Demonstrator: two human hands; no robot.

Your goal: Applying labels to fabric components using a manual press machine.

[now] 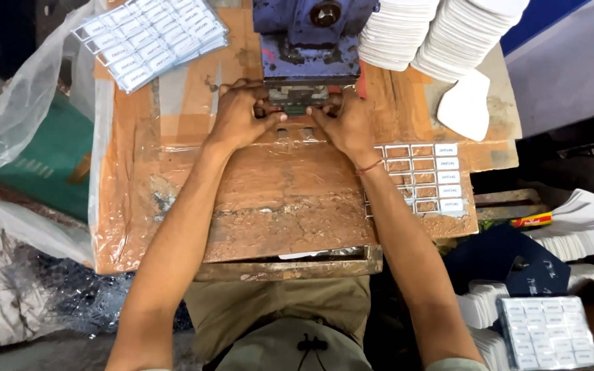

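Where both hands meet: press (pixel 309 41).

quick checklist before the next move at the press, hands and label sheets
1. Left hand on the strip under the blue press: ok.
2. Right hand on the strip at the die: ok.
3. Fingertips out from under the press head: cannot tell, they sit right at its edge.
4. Punched label grid flat on the bench at the right wrist: ok.
5. Fresh label sheets stacked at the bench's far left: ok.
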